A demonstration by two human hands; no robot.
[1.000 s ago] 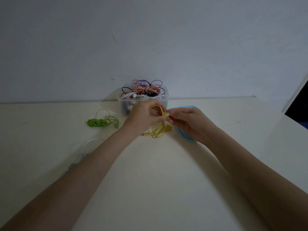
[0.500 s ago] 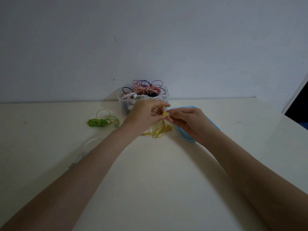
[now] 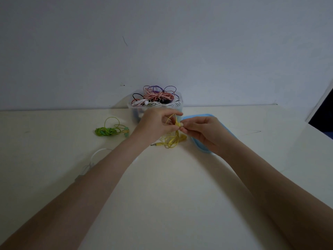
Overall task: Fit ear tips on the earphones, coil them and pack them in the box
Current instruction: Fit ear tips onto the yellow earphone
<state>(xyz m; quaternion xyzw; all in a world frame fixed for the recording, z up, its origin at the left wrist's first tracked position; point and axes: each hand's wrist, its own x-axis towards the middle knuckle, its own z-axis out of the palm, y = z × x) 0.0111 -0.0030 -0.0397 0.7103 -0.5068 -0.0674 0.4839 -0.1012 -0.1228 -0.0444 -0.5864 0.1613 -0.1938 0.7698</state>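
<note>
Both grips met above the desk (image 3: pixel 162 195): left hand (image 3: pixel 155 123) steadied the yellow earbud (image 3: pixel 178 124); right hand (image 3: pixel 201 131) pinched its tip on.

The box (image 3: pixel 134 112) is looking like clear, slightly cloudy plastic; the lid (image 3: pixel 200 116) like matt blue plastic. The yellow earphones (image 3: pixel 172 139) are showing a smooth rubbery cable, and the table (image 3: pixel 171 186) is appearing matt, smooth cream

wall (image 3: pixel 162 42): plain, grey-blue | table (image 3: pixel 171 195): cream | light: dim
</note>
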